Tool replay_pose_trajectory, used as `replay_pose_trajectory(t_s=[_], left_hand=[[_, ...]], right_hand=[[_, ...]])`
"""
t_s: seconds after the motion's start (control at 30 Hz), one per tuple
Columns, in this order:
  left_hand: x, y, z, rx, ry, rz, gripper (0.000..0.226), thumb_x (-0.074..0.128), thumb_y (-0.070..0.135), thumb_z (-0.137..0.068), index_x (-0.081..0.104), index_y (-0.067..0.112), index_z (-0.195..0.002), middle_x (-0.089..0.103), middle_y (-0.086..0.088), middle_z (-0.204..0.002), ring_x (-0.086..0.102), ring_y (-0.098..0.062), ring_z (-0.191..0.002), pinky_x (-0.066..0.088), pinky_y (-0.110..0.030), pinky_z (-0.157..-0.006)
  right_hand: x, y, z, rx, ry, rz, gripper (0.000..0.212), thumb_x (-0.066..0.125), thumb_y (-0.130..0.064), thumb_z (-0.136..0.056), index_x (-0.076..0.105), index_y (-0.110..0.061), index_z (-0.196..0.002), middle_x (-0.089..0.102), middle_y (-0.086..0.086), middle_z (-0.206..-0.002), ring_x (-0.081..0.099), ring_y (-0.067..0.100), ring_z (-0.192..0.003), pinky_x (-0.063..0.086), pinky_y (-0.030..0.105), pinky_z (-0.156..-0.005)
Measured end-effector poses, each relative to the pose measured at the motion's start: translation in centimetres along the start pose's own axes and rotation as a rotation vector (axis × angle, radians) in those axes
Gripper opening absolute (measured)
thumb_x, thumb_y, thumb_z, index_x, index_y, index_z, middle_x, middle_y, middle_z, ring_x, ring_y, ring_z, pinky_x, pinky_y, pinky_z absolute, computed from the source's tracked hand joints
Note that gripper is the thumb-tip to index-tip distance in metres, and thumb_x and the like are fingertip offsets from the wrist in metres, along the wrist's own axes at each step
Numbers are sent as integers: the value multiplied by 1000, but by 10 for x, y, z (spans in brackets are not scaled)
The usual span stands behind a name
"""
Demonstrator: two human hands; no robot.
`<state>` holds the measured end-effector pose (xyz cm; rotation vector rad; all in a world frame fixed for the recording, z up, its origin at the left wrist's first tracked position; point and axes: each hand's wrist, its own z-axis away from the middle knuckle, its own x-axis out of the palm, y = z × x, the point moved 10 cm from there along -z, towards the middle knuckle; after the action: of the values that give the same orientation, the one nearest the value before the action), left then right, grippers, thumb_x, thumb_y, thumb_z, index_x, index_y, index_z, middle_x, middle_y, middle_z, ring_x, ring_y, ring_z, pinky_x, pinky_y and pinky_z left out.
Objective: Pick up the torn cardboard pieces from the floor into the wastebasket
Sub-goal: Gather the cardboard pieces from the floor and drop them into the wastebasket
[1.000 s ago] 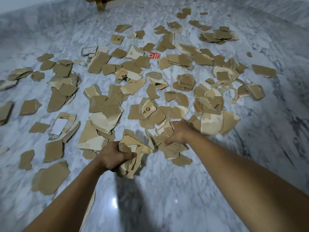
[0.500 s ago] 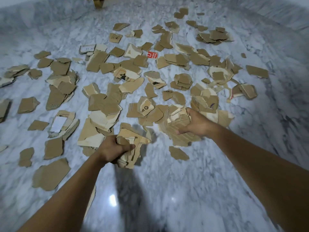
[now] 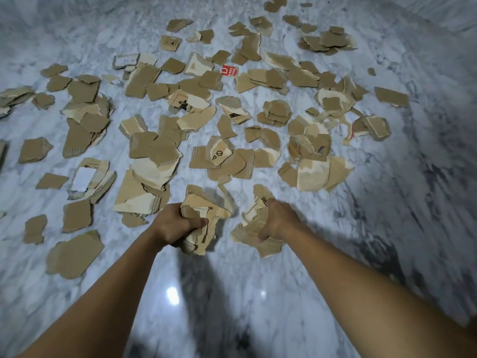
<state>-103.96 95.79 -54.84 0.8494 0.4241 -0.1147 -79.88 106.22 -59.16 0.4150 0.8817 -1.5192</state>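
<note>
grey-white marble floor [image 3: 387, 228]; torn cardboard pieces [image 3: 154, 148] scattered flat across it, some overlapping; small red label [image 3: 229, 71] among them.

Bare left hand [image 3: 175, 226] and bare right hand [image 3: 280, 223] on long bare forearms [image 3: 103, 293], uncovered as far as visible.

Matt torn cardboard pieces [image 3: 152, 148] (corrugated); glossy marble floor [image 3: 258, 306].

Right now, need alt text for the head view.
The left hand and the right hand each grip a wad of torn brown cardboard, the left wad and the right wad, over a white-grey marble floor. Many more torn cardboard pieces lie scattered beyond, one small red printed scrap among them.
</note>
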Motion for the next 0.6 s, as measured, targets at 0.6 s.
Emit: replay_pose_trajectory(t_s=[0.6], left_hand=[[4, 10, -15, 17, 5, -45, 21, 86, 24, -75, 66, 16, -77, 68, 2, -64, 65, -19, -61, 48, -24, -53]], right_hand=[[-80, 27, -8, -23, 93, -369, 116, 95, -29, -66, 26, -12, -158, 43, 10, -155, 42, 29, -140, 40, 28, -104]])
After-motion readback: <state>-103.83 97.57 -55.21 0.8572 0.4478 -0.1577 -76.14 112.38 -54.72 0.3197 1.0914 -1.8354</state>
